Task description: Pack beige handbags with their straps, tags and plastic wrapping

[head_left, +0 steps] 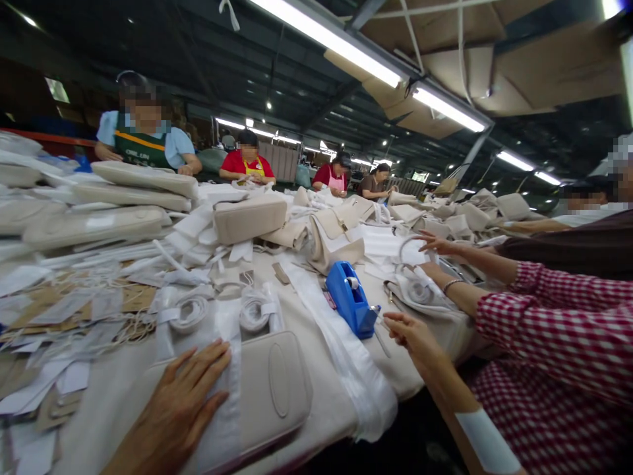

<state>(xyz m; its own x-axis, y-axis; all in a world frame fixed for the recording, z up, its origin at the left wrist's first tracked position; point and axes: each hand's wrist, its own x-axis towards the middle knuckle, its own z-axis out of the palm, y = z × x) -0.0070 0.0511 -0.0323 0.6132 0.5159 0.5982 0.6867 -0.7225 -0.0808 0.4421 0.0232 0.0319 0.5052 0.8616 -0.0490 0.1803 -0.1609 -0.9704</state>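
My left hand [185, 392] lies flat with its fingers spread on white wrapping [227, 379] over a beige bag [279, 382] at the table's front. Two coiled straps in clear plastic, one at the left [188, 313] and one at the right [254, 313], rest just beyond the bag. My right hand [413, 336] is raised beside the cutter end of a blue tape dispenser [352, 300]. Its fingers are bent, with thumb and forefinger close together; anything between them is too small to make out. A long strip of clear plastic [341, 349] runs between bag and dispenser.
Paper tags with strings [64, 310] are heaped at the left. Stacked beige bags [99, 221] and more bags [341, 231] cover the table's far side. Close on the right, a person in a checked sleeve [534, 310] handles a bag. Several people work across the table.
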